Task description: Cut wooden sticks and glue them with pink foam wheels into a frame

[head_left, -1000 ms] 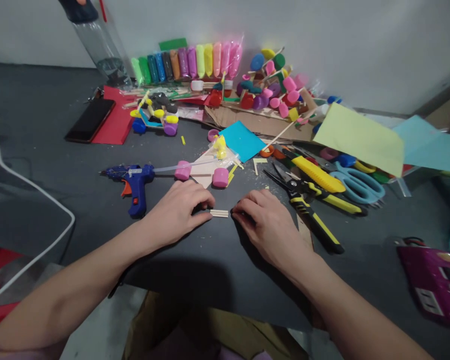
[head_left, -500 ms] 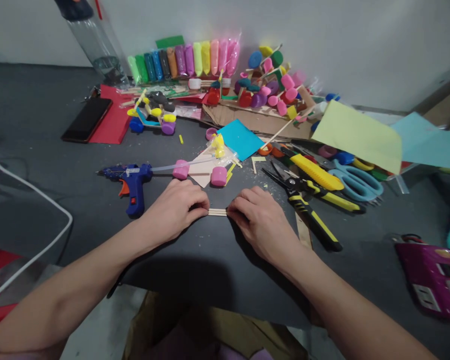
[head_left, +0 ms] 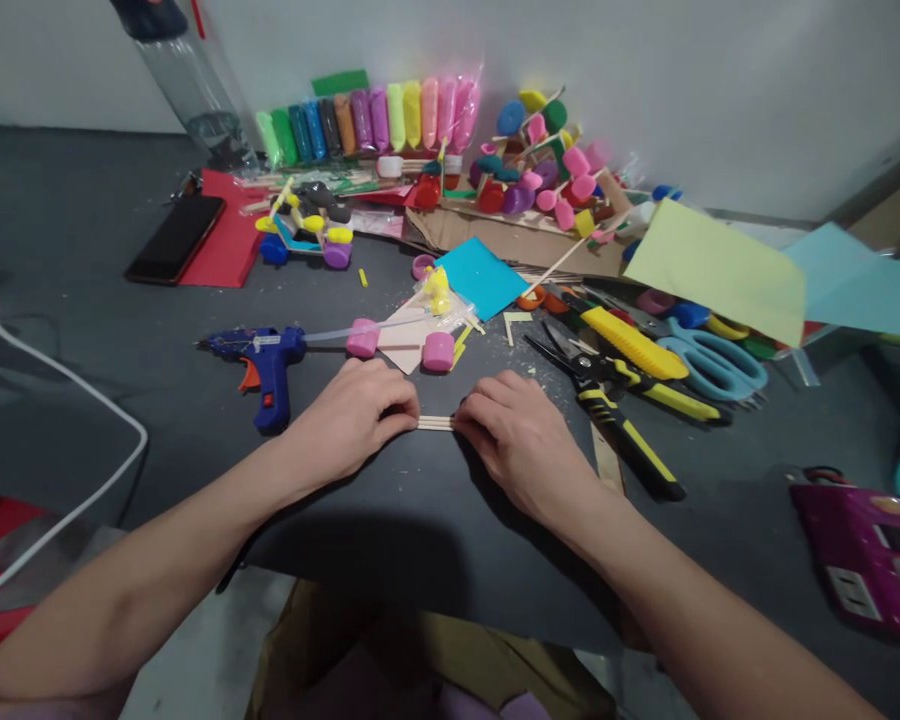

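Observation:
Short pale wooden sticks lie side by side on the dark table, between my two hands. My left hand pinches their left end with curled fingers. My right hand pinches their right end the same way. Both hands rest on the table surface. Just beyond the sticks lie two pink caps on a piece of cardboard, with a blue glue gun to their left.
Yellow-handled cutters, a yellow utility knife and blue scissors lie to the right. Clay packs, bottle caps and coloured paper crowd the back. A phone lies on a red sheet; a white cable curves at left.
My right hand has closed in onto the sticks' right end, so less of the sticks shows between my hands. My left hand has stayed in place.

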The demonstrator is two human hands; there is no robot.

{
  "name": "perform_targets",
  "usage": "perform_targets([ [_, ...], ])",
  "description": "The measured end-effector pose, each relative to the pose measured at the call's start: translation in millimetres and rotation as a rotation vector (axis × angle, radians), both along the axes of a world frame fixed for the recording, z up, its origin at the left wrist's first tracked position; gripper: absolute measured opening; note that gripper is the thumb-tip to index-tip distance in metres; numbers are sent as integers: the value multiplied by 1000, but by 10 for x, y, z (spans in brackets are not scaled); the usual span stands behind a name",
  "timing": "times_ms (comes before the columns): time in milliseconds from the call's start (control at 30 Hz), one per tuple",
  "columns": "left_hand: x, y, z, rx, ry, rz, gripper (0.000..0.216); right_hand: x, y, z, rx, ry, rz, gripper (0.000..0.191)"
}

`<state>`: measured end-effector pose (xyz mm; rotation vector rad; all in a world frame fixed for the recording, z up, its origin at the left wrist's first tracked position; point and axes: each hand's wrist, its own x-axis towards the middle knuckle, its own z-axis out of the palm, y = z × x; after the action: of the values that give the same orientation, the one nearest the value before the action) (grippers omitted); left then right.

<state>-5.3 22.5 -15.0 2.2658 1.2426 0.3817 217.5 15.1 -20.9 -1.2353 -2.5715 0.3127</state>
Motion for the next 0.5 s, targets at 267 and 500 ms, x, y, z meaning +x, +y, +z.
perform_targets([
  [267, -17, -39, 122, -43, 6, 9, 5, 101, 9, 51, -84, 70, -6, 16],
  [500, -12, -24, 42, -19, -27, 19, 1, 58, 4, 9, -70, 72, -6, 16],
])
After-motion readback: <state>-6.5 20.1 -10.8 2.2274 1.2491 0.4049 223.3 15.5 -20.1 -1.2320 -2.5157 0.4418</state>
